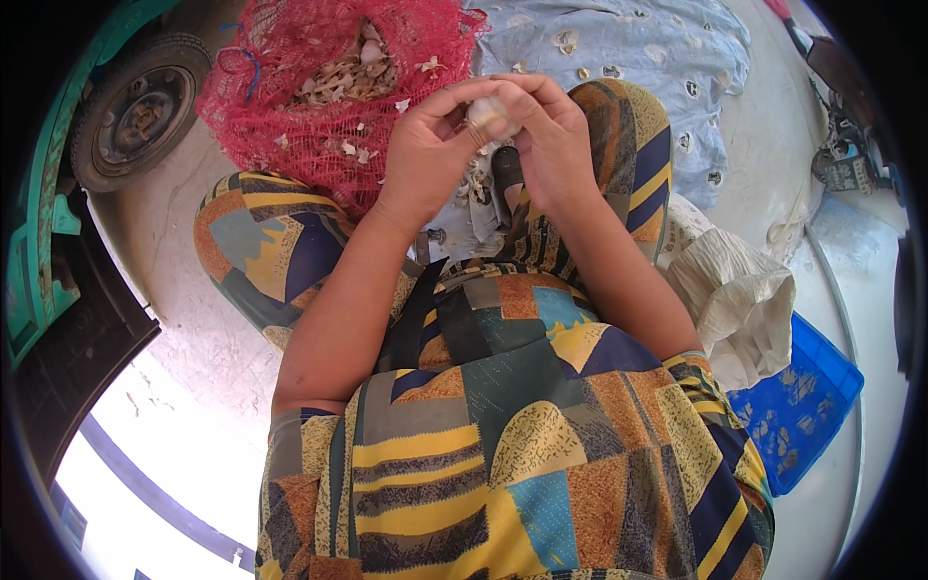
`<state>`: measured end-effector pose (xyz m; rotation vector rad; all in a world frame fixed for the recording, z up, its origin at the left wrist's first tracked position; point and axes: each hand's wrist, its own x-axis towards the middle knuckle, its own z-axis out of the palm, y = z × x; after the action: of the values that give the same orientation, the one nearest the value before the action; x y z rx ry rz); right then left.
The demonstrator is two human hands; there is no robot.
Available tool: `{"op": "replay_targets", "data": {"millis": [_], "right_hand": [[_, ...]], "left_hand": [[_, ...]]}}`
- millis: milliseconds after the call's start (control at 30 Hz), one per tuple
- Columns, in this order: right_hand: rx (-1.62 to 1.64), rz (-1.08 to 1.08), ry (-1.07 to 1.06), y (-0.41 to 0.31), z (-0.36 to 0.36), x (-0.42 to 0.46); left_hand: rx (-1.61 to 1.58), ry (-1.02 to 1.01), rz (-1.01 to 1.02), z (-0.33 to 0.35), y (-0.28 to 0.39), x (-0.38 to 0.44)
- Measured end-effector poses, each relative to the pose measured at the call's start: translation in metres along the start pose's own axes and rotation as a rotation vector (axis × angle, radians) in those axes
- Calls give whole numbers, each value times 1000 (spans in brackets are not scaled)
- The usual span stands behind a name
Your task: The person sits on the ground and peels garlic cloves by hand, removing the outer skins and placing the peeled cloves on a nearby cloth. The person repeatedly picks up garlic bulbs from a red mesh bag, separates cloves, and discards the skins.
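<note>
Both my hands meet above the blue cloth, between my knees, around a whitish garlic bulb (pixel 487 116). My left hand (pixel 435 141) grips its left side, the thumb at its lower face. Against its right side my right hand (pixel 547 130) presses with thumb and fingers. The fingers partly cover the bulb. Just left of the hands lies a red mesh sack (pixel 290 163), with garlic and dry skins (pixel 351 80) showing in its opening.
A blue patterned cloth (pixel 616 36) with scattered skins lies ahead. On the right are a whitish woven sack (pixel 732 304), a blue plastic crate (pixel 805 413) and a hose (pixel 844 319). A wheel (pixel 141 112) and green metal frame (pixel 25 239) stand at the left.
</note>
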<state>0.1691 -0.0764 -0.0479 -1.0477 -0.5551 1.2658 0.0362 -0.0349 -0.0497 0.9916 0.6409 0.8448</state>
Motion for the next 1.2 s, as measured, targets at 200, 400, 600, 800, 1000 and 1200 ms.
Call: {"op": "replay_targets", "data": {"millis": [200,400,600,800,1000,1200], "right_hand": [[-144,-166,-64,2,10,-2],[-271,-141,-9,0,1,-5],[-220,-122,-143,-6,-2,0],[-321,-153,-274,-15,-3,2],[-499,-295,-65,-1,-15,4],[-423,-352,54,5,-10,0]], "left_hand": [[-317,35,-66,-9,3,2],[-359,-31,-190,-14,7,4],[-354,67,-83,-8,10,2],[-342,-3,-173,-22,12,6],[-239,-28,-175,-14,14,7],[-267,20,-90,-11,12,7]]}}
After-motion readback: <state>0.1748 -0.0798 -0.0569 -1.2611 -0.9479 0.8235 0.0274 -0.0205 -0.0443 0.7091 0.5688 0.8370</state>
